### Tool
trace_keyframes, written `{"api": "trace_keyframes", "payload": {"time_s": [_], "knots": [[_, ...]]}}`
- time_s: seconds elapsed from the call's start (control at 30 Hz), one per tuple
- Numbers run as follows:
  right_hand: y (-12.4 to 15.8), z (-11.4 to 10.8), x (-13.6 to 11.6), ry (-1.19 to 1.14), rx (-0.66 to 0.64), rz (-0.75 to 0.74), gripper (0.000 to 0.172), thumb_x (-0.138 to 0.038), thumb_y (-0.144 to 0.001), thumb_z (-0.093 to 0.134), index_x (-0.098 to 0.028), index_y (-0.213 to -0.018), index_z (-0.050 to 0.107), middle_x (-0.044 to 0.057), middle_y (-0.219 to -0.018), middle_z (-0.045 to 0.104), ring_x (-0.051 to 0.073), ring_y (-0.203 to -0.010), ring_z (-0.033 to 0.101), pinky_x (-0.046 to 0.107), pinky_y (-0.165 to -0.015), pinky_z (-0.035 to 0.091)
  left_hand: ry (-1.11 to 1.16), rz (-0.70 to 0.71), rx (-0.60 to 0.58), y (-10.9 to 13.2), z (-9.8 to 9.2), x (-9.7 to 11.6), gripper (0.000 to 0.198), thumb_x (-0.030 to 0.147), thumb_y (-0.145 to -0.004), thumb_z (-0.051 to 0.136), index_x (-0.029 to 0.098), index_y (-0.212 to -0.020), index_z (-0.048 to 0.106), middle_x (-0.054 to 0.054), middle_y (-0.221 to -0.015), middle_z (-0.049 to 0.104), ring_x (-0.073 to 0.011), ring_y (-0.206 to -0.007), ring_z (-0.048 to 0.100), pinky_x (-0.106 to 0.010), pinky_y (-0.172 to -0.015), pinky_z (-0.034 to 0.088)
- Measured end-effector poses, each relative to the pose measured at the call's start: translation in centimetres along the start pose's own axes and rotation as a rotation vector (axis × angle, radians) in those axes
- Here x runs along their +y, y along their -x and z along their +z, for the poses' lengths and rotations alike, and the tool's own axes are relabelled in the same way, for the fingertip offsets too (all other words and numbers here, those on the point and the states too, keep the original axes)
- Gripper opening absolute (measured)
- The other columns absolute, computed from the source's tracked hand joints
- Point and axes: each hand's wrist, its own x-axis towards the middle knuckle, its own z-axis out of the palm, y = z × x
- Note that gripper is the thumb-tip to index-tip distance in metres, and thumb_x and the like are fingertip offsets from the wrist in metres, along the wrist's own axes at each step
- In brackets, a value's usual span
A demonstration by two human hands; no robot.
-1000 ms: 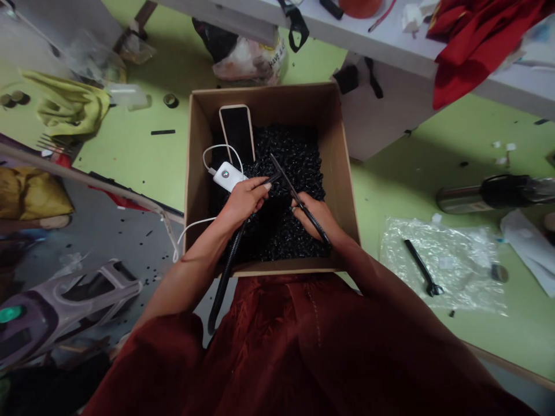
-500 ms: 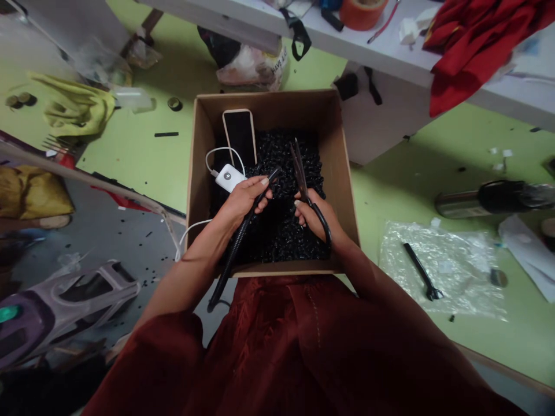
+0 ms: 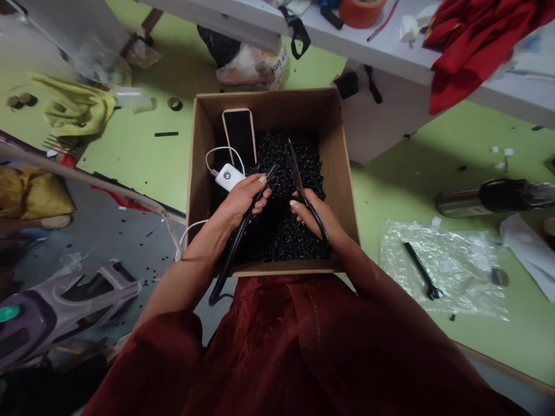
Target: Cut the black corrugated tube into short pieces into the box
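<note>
My left hand (image 3: 248, 199) is closed around a black corrugated tube (image 3: 234, 251), whose short end sticks out past my fingers over the box while its long part hangs over the front rim. In my right hand (image 3: 314, 214) is a pair of scissors (image 3: 295, 170), blades pointing up and away, a little to the right of the tube's end and apart from it. Below both hands, small black pieces (image 3: 286, 153) fill the cardboard box (image 3: 350, 190). A white device (image 3: 228, 177) with a cable and a phone (image 3: 240, 134) rest at the box's left side.
A white table (image 3: 390, 49) with an orange tape roll (image 3: 362, 11) and red cloth (image 3: 477, 52) runs along the top. To the right lie a clear plastic sheet (image 3: 468, 260) and a steel bottle (image 3: 459, 199). A purple-grey plastic stool (image 3: 65, 312) stands lower left.
Both hands have shifted slightly to the left. The scissors have moved left and their blades look closer together. The tube remains in my left hand.
</note>
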Motion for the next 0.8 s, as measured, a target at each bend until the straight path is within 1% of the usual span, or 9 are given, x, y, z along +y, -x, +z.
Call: {"api": "trace_keyframes", "payload": {"time_s": [0.1, 0.23, 0.43, 0.63, 0.8], "knots": [[-0.05, -0.03, -0.25, 0.061, -0.011, -0.029, 0.042, -0.048, -0.083, 0.053, -0.021, -0.116, 0.052, 0.005, -0.087, 0.067, 0.021, -0.079, 0.063, 0.034, -0.075, 0.047, 0.015, -0.013, 0.028, 0.06, -0.01, 0.21, 0.007, 0.020, -0.087, 0.052, 0.018, -0.093, 0.050, 0.005, -0.060, 0.044, -0.0017, -0.039, 0.035, -0.018, -0.036, 0.016], [-0.12, 0.04, -0.41, 0.098, -0.004, -0.043, 0.046, -0.047, -0.081, 0.054, -0.021, -0.119, 0.052, 0.005, -0.088, 0.067, 0.021, -0.079, 0.063, 0.033, -0.074, 0.046, 0.001, 0.008, 0.069, 0.18, 0.07, 0.31, 0.011, 0.012, -0.083, 0.053, 0.019, -0.088, 0.046, 0.006, -0.059, 0.044, -0.0015, -0.039, 0.033, -0.018, -0.037, 0.016], [-0.10, 0.04, -0.40, 0.123, 0.000, -0.040, 0.048, -0.047, -0.082, 0.053, -0.019, -0.121, 0.051, 0.006, -0.090, 0.067, 0.022, -0.080, 0.062, 0.033, -0.075, 0.045, -0.026, 0.030, 0.034, 0.17, 0.27, 0.09, 0.008, 0.018, -0.086, 0.054, 0.016, -0.082, 0.047, 0.003, -0.066, 0.052, -0.0011, -0.041, 0.035, -0.018, -0.038, 0.019], [-0.10, 0.09, -0.28, 0.158, -0.017, -0.052, 0.047, -0.047, -0.082, 0.052, -0.018, -0.120, 0.051, 0.007, -0.090, 0.067, 0.023, -0.081, 0.063, 0.034, -0.074, 0.045, -0.010, 0.080, 0.053, 0.10, 0.25, 0.08, 0.006, 0.020, -0.087, 0.054, 0.014, -0.085, 0.053, 0.001, -0.071, 0.056, -0.0017, -0.045, 0.040, -0.018, -0.040, 0.025], [-0.07, 0.17, -0.14, 0.168, -0.050, -0.092, 0.048, -0.047, -0.083, 0.051, -0.020, -0.122, 0.051, 0.007, -0.091, 0.067, 0.023, -0.080, 0.063, 0.034, -0.073, 0.045, -0.014, 0.086, 0.083, 0.12, 0.23, 0.10, 0.008, 0.022, -0.088, 0.053, 0.015, -0.086, 0.055, 0.001, -0.070, 0.056, -0.0020, -0.046, 0.040, -0.018, -0.040, 0.027]]}}
